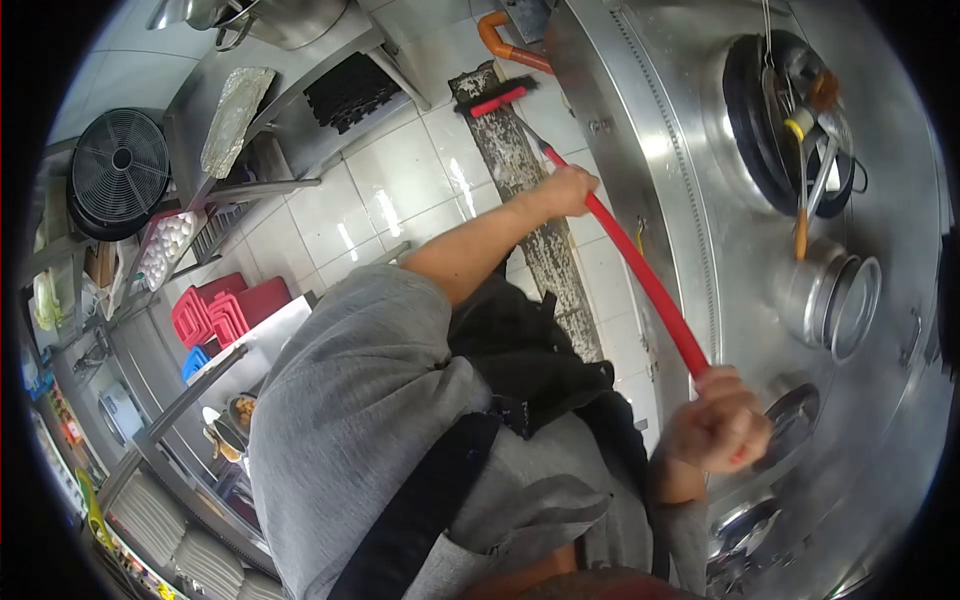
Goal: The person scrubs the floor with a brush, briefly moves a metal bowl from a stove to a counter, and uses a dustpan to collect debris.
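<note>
A long-handled floor brush (640,262) with a red shaft runs diagonally through the view. My left hand (570,190) is closed around the lower part of the shaft. My right hand (720,425) grips the upper end, its fingers wrapped and slightly blurred. At the far end, the red brush head (498,101) with dark bristles rests on or just over a worn, mottled floor strip (545,250). Wet-looking white tiles (390,175) lie on both sides of that strip.
A steel cooking counter (690,180) with a wok (750,120), utensils and a pot (815,300) stands along the right. An orange pipe (510,45) is at the top. To the left are a fan (120,160), eggs (165,250), red bins (240,310) and steel shelving.
</note>
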Tool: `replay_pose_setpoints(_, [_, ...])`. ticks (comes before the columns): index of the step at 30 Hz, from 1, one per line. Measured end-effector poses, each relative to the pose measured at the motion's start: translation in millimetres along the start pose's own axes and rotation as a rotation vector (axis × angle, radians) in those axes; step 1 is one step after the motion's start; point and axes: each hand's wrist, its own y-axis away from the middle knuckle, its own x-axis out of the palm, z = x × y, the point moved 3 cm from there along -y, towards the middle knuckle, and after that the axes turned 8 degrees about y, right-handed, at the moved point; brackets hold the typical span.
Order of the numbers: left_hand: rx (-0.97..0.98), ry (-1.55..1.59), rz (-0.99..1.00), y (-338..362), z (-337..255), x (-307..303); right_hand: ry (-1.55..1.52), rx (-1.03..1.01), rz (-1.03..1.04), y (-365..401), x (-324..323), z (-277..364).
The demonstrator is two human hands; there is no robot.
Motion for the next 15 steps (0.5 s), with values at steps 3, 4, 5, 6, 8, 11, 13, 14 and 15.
replay_pose_setpoints(3, [-0.079,0.041,0.036,18.1,-70.6,17.4,-0.076,-0.098,0.023,7.8,-47.6,37.7])
replay_pose_setpoints(4, [-0.081,0.039,0.041,27.8,-94.8,17.1,-0.089,-0.148,0.037,15.4,-67.1,48.7])
replay_pose_setpoints(5, [-0.028,0.061,0.032,38.7,-120.6,17.1,-0.099,-0.191,0.052,26.4,-85.3,61.6])
replay_pose_setpoints(6, [0.028,0.079,0.023,47.9,-135.8,20.9,-0.158,-0.202,0.07,36.7,-95.8,75.5])
replay_pose_setpoints(8, [0.07,0.055,-0.061,65.5,-142.6,37.7,-0.195,-0.194,0.099,63.9,-116.3,91.0])
replay_pose_setpoints(11, [0.132,0.064,-0.183,88.1,-112.9,69.1,-0.022,-0.163,0.187,95.3,-100.3,71.2])
replay_pose_setpoints(13, [0.002,0.066,-0.222,102.4,-91.3,88.9,-0.05,-0.152,0.325,106.5,-80.1,72.8])
replay_pose_setpoints(14, [-0.006,0.088,-0.167,114.7,-116.9,100.9,-0.094,-0.206,0.325,112.6,-98.4,86.4])
replay_pose_setpoints(15, [0.003,0.088,-0.155,121.0,-128.9,111.5,-0.086,-0.206,0.312,114.1,-113.6,93.3])
